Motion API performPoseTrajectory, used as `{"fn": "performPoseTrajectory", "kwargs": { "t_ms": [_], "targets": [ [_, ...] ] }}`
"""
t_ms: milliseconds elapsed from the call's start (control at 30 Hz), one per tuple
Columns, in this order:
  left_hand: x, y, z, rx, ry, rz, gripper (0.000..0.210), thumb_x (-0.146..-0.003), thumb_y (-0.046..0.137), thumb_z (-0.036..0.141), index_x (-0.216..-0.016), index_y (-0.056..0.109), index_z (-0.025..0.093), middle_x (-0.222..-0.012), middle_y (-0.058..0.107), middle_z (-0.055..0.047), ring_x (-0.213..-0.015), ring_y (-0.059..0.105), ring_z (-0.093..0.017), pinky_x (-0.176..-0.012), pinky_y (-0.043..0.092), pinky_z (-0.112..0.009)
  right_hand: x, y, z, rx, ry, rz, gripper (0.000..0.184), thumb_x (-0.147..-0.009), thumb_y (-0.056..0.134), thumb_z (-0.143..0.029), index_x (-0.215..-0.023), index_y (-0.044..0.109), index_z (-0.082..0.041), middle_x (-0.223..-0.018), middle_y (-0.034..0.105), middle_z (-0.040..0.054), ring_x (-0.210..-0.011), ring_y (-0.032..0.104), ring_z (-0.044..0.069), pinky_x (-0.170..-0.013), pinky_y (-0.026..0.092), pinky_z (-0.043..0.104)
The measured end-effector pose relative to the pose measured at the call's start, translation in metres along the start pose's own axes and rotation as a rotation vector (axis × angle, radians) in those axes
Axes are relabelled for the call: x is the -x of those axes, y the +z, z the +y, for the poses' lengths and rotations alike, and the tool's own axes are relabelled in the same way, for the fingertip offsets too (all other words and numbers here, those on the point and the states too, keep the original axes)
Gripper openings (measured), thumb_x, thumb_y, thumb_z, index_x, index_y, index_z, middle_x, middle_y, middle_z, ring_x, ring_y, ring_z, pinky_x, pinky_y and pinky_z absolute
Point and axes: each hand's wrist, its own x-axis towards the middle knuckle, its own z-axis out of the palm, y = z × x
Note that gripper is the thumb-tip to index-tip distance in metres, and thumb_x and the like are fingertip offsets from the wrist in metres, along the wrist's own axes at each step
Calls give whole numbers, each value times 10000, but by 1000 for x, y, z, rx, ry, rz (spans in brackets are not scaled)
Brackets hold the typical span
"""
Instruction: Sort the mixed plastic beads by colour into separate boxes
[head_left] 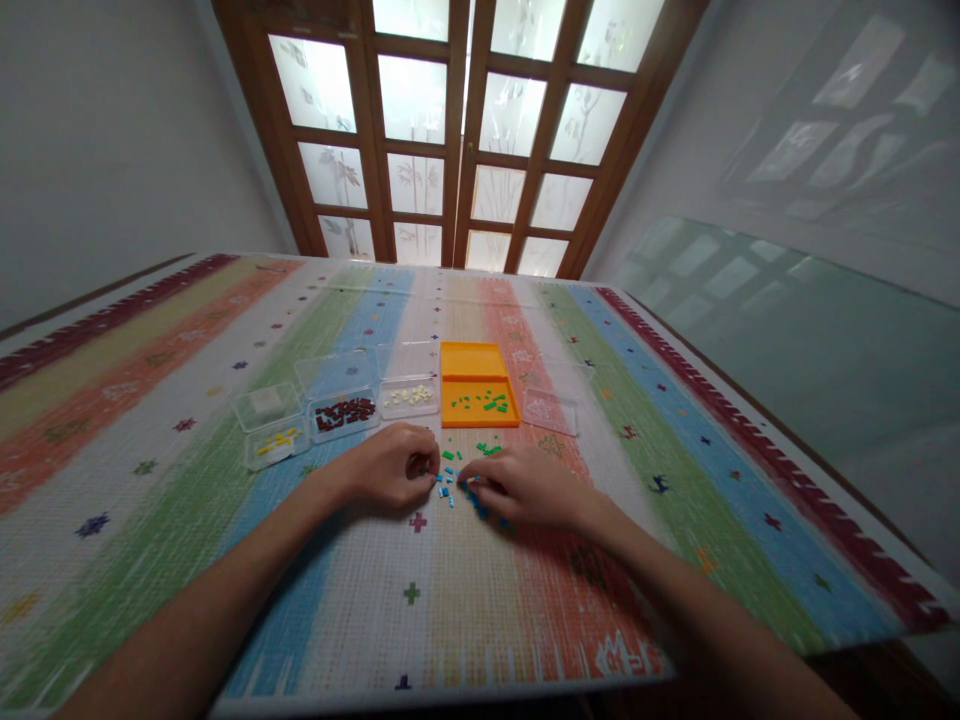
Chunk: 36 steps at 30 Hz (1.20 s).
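Note:
Small blue toy bricks (445,492) lie loose on the tablecloth between my two hands. My left hand (397,465) rests at their left edge with its fingers curled in a pinch. What its fingertips hold, if anything, is too small to make out. Across from it, my right hand (529,485) reaches over more blue bricks (478,503), its fingers apart and low among them, partly hiding them. Just beyond the hands lie a few green bricks (488,449). Behind these stands an open orange box (480,424) with green bricks (493,403) inside.
Left of the orange box are open clear boxes with white pieces (409,396), dark brown pieces (345,412) and yellow pieces (279,439). A clear plastic box (551,411) sits to its right. Everything lies on a striped tablecloth (360,620).

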Motion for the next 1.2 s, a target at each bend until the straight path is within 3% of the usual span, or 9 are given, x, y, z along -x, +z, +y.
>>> {"fn": "performPoseTrajectory", "kwargs": {
  "t_ms": [233,500,767,1067,1200],
  "targets": [
    [-2,3,0,26,-21,26,180,-793,557,186,-840,729,163,-581,581,18,-526,494,-103,-561,365,-229,-8,6,-5,5,-29,-7,327,-933,500,-180,-1197,692,-191,-924,763,83,-771,664,175,-688,417,261],
    [-4,10,0,18,-62,8,229,-871,537,207,-882,760,157,-663,674,-21,-577,550,-110,-587,385,-219,-5,2,-5,37,-6,-12,268,-904,520,-153,-1074,726,-174,-897,763,79,-748,653,163,-667,403,256],
    [-7,12,3,68,-148,-5,212,-841,551,191,-839,758,146,-608,637,-5,-535,513,-100,-564,349,-223,-4,6,-14,16,-72,14,258,-919,520,-169,-1096,707,-186,-917,763,76,-726,644,152,-654,381,255],
    [-8,12,2,152,-239,-23,188,-796,573,204,-807,750,140,-544,554,25,-509,453,-90,-536,310,-215,-2,6,-14,8,-79,-14,191,-908,513,-139,-908,700,-171,-825,741,58,-657,603,133,-624,348,252],
    [-8,11,3,166,-248,-21,182,-771,575,190,-802,746,137,-548,553,24,-514,446,-91,-548,320,-222,1,6,-14,8,-74,1,200,-915,518,-151,-973,708,-175,-828,741,58,-646,592,129,-616,335,253]
  ]
}}
